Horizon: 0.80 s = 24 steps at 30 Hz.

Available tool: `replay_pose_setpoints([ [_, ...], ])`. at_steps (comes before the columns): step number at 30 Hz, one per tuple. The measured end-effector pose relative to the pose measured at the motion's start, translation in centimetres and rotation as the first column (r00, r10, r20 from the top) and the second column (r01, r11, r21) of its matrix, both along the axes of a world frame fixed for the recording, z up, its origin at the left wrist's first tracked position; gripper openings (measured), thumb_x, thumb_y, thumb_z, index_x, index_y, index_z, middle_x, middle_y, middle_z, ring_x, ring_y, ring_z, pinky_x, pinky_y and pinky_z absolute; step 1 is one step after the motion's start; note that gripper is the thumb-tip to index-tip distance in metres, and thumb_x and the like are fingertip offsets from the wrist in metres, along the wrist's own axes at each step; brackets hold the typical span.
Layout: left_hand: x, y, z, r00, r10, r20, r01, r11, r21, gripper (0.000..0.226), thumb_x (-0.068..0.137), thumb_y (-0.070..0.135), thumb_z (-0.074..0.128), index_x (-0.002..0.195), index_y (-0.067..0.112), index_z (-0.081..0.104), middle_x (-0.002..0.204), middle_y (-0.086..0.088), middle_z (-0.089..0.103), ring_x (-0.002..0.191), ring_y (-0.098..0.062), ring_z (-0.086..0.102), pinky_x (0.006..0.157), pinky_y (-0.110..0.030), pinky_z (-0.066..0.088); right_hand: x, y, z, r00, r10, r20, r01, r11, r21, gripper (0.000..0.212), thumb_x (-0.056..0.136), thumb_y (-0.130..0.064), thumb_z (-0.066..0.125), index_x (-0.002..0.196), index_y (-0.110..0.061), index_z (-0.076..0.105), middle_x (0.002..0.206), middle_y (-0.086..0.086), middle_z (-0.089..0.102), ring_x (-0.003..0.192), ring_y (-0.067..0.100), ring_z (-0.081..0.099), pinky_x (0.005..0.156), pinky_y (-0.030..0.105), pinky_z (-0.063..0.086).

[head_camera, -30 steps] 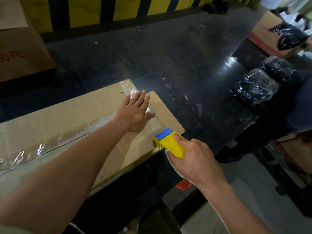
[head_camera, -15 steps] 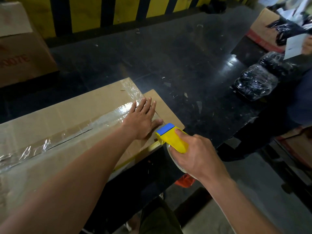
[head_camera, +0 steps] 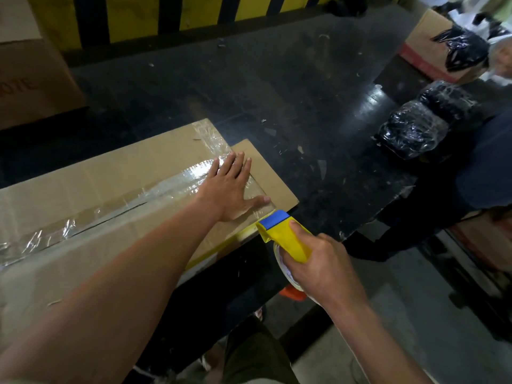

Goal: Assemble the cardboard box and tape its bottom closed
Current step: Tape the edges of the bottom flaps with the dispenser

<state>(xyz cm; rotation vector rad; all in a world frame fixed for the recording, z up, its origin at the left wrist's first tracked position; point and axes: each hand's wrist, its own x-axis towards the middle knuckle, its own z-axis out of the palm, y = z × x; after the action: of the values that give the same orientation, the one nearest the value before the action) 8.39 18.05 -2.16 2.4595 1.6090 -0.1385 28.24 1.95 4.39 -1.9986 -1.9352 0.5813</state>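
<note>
A brown cardboard box (head_camera: 110,173) lies on the black table with its flaps closed and a strip of clear tape (head_camera: 155,191) running along the seam. My left hand (head_camera: 230,189) presses flat, fingers spread, on the tape at the box's right end. My right hand (head_camera: 318,267) grips a yellow tape dispenser (head_camera: 285,236) with a blue tip, held just off the box's right near corner. The tape roll is mostly hidden under my palm.
The black table (head_camera: 277,92) stretches beyond the box, littered with scraps. Black plastic-wrapped bundles (head_camera: 412,128) sit at its right edge. Another cardboard box (head_camera: 30,84) stands at the far left, one more (head_camera: 426,31) at the far right. A yellow-and-black striped barrier (head_camera: 194,9) runs behind.
My left hand has slid a little toward the box's right end along the tape. The right hand with the dispenser has stayed near the box's corner, dropping slightly.
</note>
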Motion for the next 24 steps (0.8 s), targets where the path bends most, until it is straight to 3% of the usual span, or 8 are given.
replay_pose_setpoints([
  [5,-0.1,0.1,-0.2,1.0,-0.01,0.011,0.01,1.0,0.012,0.111,0.082,0.09,0.006,0.161,0.015,-0.011,0.17,-0.009,-0.014,0.156,-0.026,-0.017,0.126,-0.05,-0.007,0.7,-0.3,0.9,1.0,0.026,0.015,-0.027,0.999,0.021,0.062,0.084,-0.057,0.063,0.142,-0.041,0.047,0.072,-0.003,0.049,0.067,0.015,0.054,0.06,0.032,0.049],
  [8,-0.2,0.2,-0.3,1.0,-0.012,0.01,0.011,1.0,0.017,0.112,0.08,0.091,0.004,0.161,0.015,-0.012,0.169,-0.009,-0.015,0.156,-0.027,-0.017,0.126,-0.051,-0.007,0.6,-0.8,1.5,0.999,0.037,-0.017,-0.037,0.999,-0.011,0.061,0.085,-0.055,0.065,0.141,-0.042,0.047,0.075,-0.003,0.049,0.068,0.012,0.055,0.054,0.017,0.046],
  [10,-0.3,0.3,-0.5,1.0,-0.013,0.014,0.012,1.0,0.026,0.114,0.079,0.092,0.002,0.161,0.015,-0.011,0.17,-0.009,-0.014,0.156,-0.027,-0.017,0.126,-0.051,-0.006,0.6,-0.8,1.5,0.999,0.018,-0.05,-0.021,0.999,-0.046,0.06,0.085,-0.054,0.067,0.141,-0.042,0.049,0.076,-0.002,0.049,0.068,0.011,0.055,0.052,0.014,0.046],
  [14,-0.2,0.4,-0.8,1.0,-0.016,0.021,0.015,0.999,0.035,0.114,0.079,0.093,0.002,0.161,0.014,-0.011,0.17,-0.009,-0.013,0.156,-0.027,-0.016,0.126,-0.05,-0.007,0.5,0.4,0.8,0.996,0.043,0.073,-0.036,0.995,-0.094,0.059,0.081,-0.066,0.053,0.135,-0.04,0.052,0.073,-0.003,0.057,0.068,0.014,0.059,0.063,0.035,0.055],
  [21,0.0,0.3,-0.8,1.0,-0.016,-0.002,0.017,0.999,0.049,0.114,0.081,0.093,0.005,0.161,0.014,-0.009,0.17,-0.009,-0.011,0.156,-0.028,-0.013,0.126,-0.052,-0.004,-0.6,4.3,3.1,0.99,0.099,0.103,-0.073,0.97,-0.231,0.029,0.086,-0.05,0.06,0.099,-0.025,0.065,0.076,-0.001,0.069,0.073,0.023,0.068,0.068,0.041,0.059],
  [24,0.0,0.4,-1.0,1.0,-0.002,-0.01,0.003,0.998,0.055,0.115,0.08,0.094,0.004,0.162,0.014,-0.008,0.171,-0.009,-0.01,0.157,-0.027,-0.013,0.126,-0.052,-0.004,-1.0,5.0,3.9,0.995,0.058,0.079,-0.033,0.959,-0.281,0.033,0.083,-0.047,0.065,0.107,-0.024,0.07,0.085,0.004,0.072,0.08,0.026,0.068,0.073,0.043,0.059],
])
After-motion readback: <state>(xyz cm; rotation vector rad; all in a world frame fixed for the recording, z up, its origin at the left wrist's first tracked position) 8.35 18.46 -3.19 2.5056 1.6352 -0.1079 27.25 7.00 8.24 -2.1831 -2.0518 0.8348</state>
